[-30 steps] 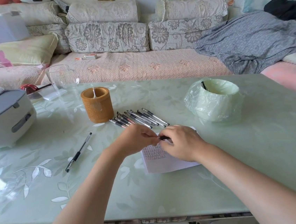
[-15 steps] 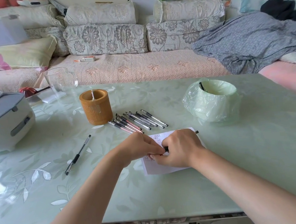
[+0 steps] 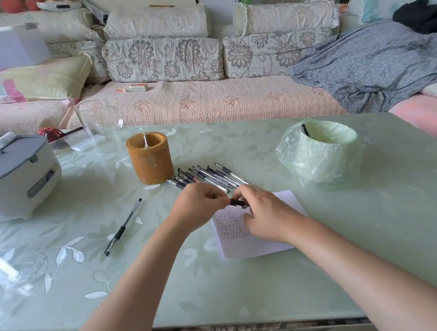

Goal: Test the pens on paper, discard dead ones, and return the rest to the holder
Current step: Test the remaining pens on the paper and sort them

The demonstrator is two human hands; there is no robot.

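A white and grey lidded kitchen appliance (image 3: pixel 11 176) sits at the far left of a pale green, leaf-patterned glass table (image 3: pixel 380 229). To its right one clear pen with a black cap (image 3: pixel 123 227) lies alone, apart from the rest. Further right a brown woven-bamboo cylindrical holder (image 3: pixel 149 159) stands upright, and just beside it lies a row of clear-barrelled pens (image 3: pixel 208 177), untested by the look of it. In front of that row the left hand (image 3: pixel 200 207) and right hand (image 3: pixel 267 214) meet over a white sheet of paper (image 3: pixel 234 248) covered in scribbled test marks. Both hands pinch one black-tipped pen (image 3: pixel 239 202) held level between curled fingers; the fingers hide whether its cap is coming off or going on. At the far right stands a round bin lined with a thin green plastic bag (image 3: pixel 321 152), with one dark pen (image 3: pixel 306 130) leaning inside. To do this step well, the cap should probably slide straight along the barrel, stay in the left fingers, and the tip should be tried on the bare lower part of the sheet.
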